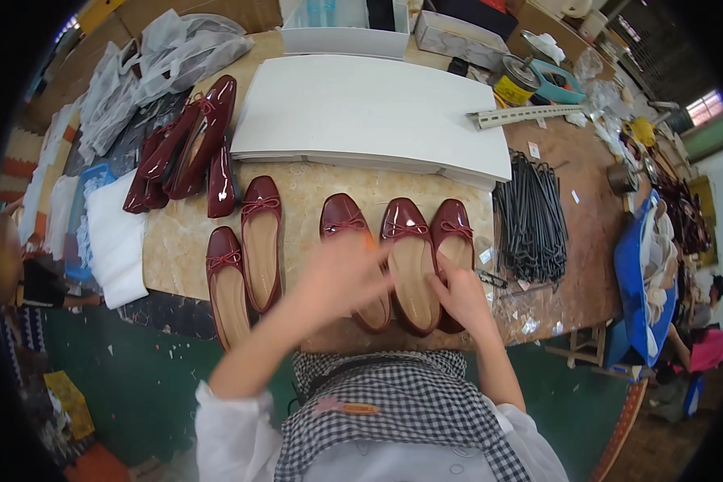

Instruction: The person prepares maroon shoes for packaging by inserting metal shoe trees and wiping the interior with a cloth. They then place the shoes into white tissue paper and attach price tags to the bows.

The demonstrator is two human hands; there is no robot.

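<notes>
Crowding the marble-patterned tabletop's (313,193) six o'clock edge, glossy burgundy bow flats (410,265) leave bare room at twelve. Left hand (341,277), blurred, lies open across one flat; right hand (462,297) grasps another's heel.

I see a bright, evenly lit bench with glare on the glossy red shoes (410,257), my left hand (341,277) smeared by motion blur, and fisheye bending and black vignette at the rim.

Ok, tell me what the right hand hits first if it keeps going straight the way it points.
Probably the middle dark red flat: the right hand points up-left, fingertips at that shoe's inner edge, beside the rightmost flat. Depth is unclear; it may already be touching.
</notes>
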